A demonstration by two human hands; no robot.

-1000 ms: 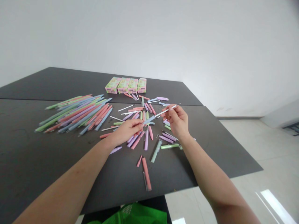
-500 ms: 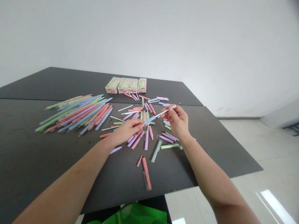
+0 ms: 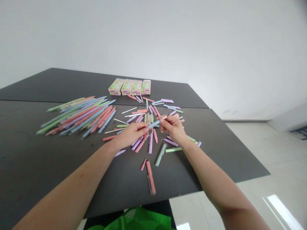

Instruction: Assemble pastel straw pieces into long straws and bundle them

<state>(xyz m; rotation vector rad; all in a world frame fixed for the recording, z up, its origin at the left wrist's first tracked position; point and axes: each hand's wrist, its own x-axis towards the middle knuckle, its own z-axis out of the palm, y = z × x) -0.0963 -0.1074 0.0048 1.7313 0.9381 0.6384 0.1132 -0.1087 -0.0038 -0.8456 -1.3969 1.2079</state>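
Between the fingers of my left hand (image 3: pixel 133 133) is a light blue pen barrel (image 3: pixel 153 124), tilted up to the right. My right hand (image 3: pixel 176 129) pinches a white pen refill (image 3: pixel 165 117) at the barrel's upper end. Most of the refill is out of sight, inside the barrel or behind my fingers. Loose pen parts lie scattered on the table beneath both hands, among them a purple barrel (image 3: pixel 150 143) and a grey-green barrel with a clip (image 3: pixel 160 155). Nearest to me lies a pink barrel (image 3: pixel 151 179) beside a small pink tip piece (image 3: pixel 143 164).
A heap of whole-looking pens (image 3: pixel 79 116) in green, pink, blue and purple lies to the left. Several small pink-and-green boxes (image 3: pixel 128 87) stand in a row farther back. The dark table's (image 3: pixel 230 159) right edge drops to a tiled floor.
My right hand has slid down and left towards my left hand, and far less of the white refill now shows outside the blue barrel. My left hand has stayed almost still.
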